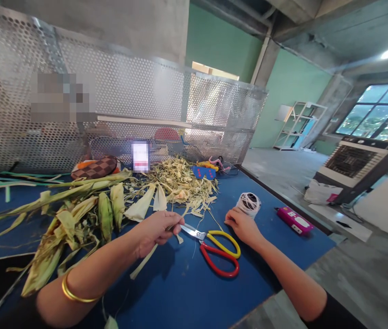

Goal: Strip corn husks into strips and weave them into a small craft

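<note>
My left hand [157, 230] is closed in a pinch on a pale strip of corn husk [143, 262] that trails toward me over the blue table [187, 292]. Its fingertips sit just left of the blades of scissors with one red and one yellow handle [218, 250] lying flat. My right hand [242, 225] rests curled on the table beside a spool of white thread [249, 203]; a thin thread seems to run from it, and I cannot make out what the fingers hold.
Unhusked corn cobs [107, 214] and green husks [60, 219] lie left. A heap of dry husk shreds [180, 180] lies behind. A pink box [295, 220] sits near the right table edge. A perforated metal screen [112, 100] backs the table. A fan unit [354, 164] stands right.
</note>
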A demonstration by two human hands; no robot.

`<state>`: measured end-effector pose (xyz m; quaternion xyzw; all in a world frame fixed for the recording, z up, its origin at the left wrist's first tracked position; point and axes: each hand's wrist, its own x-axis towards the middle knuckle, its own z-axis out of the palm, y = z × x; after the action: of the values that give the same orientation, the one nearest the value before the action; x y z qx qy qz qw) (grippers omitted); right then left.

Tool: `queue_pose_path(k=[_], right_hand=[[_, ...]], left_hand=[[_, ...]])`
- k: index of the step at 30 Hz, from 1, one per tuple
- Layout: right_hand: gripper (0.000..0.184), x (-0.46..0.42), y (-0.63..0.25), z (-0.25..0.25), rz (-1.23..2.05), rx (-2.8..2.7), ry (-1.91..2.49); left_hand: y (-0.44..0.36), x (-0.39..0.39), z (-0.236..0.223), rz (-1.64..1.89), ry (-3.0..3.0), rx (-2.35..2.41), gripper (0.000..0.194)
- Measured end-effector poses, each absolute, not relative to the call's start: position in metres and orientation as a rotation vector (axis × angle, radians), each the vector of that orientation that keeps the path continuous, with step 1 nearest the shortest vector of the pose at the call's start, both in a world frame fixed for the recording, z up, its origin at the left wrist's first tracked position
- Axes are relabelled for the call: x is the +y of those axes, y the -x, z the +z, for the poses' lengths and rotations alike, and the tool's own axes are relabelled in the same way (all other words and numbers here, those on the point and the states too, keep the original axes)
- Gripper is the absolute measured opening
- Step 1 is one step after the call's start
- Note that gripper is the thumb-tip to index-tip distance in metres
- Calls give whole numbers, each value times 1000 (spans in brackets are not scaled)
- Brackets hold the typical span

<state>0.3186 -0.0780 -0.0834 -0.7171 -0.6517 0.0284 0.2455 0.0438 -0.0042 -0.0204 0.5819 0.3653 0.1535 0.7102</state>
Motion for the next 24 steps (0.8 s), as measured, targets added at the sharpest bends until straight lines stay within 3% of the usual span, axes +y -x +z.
queue_pose_path(k=[11,24], right_hand=[[16,-95,-304,-76,137,-1703,1834],[12,-96,-231,-59,-187,-2197,1702]], left_hand=[[-45,-7,-23,361,-1280,809,29],[-50,-6,-33,365,-1234,928,26]])
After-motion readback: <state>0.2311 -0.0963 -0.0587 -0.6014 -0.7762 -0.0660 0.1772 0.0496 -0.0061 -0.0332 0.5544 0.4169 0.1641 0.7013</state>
